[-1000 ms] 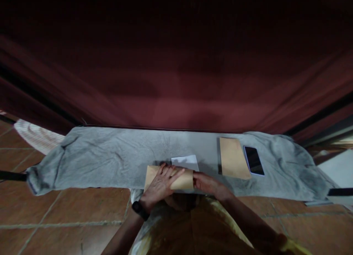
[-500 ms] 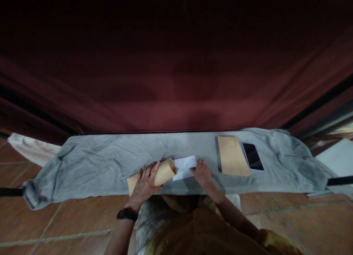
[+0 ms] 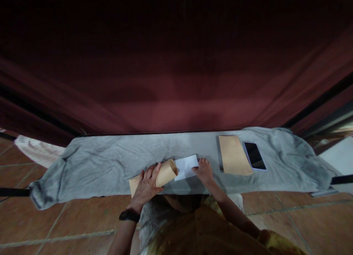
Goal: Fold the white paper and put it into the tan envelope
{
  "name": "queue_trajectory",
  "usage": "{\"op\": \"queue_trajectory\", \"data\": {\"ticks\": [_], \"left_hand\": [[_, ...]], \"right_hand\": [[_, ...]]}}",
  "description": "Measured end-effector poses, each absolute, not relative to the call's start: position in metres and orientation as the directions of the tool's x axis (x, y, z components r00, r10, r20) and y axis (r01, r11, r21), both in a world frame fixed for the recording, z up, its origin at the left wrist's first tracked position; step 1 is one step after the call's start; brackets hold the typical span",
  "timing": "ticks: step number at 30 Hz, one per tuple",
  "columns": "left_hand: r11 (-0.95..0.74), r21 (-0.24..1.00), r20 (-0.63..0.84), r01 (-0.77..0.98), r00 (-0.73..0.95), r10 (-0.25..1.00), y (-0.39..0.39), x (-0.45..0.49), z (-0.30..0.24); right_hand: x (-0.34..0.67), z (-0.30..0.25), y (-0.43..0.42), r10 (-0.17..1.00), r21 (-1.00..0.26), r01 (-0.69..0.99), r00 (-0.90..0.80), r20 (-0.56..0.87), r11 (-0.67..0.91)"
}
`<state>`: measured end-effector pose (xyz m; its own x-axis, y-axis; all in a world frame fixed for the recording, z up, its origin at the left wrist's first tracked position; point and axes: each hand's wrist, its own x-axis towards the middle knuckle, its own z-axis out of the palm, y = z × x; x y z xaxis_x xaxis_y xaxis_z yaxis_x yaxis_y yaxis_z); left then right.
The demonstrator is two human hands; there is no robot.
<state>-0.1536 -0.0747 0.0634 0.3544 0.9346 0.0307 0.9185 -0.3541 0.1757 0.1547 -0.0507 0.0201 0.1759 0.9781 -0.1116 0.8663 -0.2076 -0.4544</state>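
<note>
Though loosely spread, left hand (image 3: 148, 186) atop brown envelope (image 3: 165, 173), right hand (image 3: 204, 171) in a pinch on white paper (image 3: 185, 167).

No readable text, labels, numbers — or signs — anywhere

Matt paper envelope (image 3: 164, 173), smooth white paper (image 3: 185, 166), seemingly plush cloth cover (image 3: 104, 163)

A cloth (image 3: 96, 163) spans the lower middle of the frame, above the floor (image 3: 91, 216). On it, left to right: an envelope (image 3: 164, 173) under the left hand (image 3: 147, 185); a paper (image 3: 186, 165) beside its mouth; the right hand (image 3: 204, 171) at the paper's right edge; another envelope (image 3: 235, 155); a phone (image 3: 255, 155).
</note>
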Motion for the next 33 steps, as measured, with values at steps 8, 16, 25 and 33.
{"op": "queue_trajectory", "data": {"ticks": [8, 16, 25, 33], "left_hand": [[-0.333, 0.199, 0.011, 0.921, 0.338, 0.941, -0.074, -0.153, 0.062], [-0.306, 0.225, -0.032, 0.925, 0.321, 0.947, -0.074, -0.151, 0.057], [-0.361, 0.227, 0.025, 0.904, 0.366, 0.930, -0.069, -0.148, 0.045], [-0.381, 0.238, -0.007, 0.894, 0.393, 0.919, -0.071, -0.140, 0.048]], "right_hand": [[0.156, 0.013, -0.057, 0.961, -0.795, 0.552, 0.236, -0.143, -0.253], [0.194, 0.017, -0.059, 0.951, -0.967, 0.187, 0.289, -0.114, -0.172], [0.170, 0.016, -0.070, 0.975, -0.975, 0.173, 0.193, -0.108, -0.142], [0.199, 0.020, -0.058, 0.986, -0.890, 0.430, 0.007, -0.167, -0.154]]}}
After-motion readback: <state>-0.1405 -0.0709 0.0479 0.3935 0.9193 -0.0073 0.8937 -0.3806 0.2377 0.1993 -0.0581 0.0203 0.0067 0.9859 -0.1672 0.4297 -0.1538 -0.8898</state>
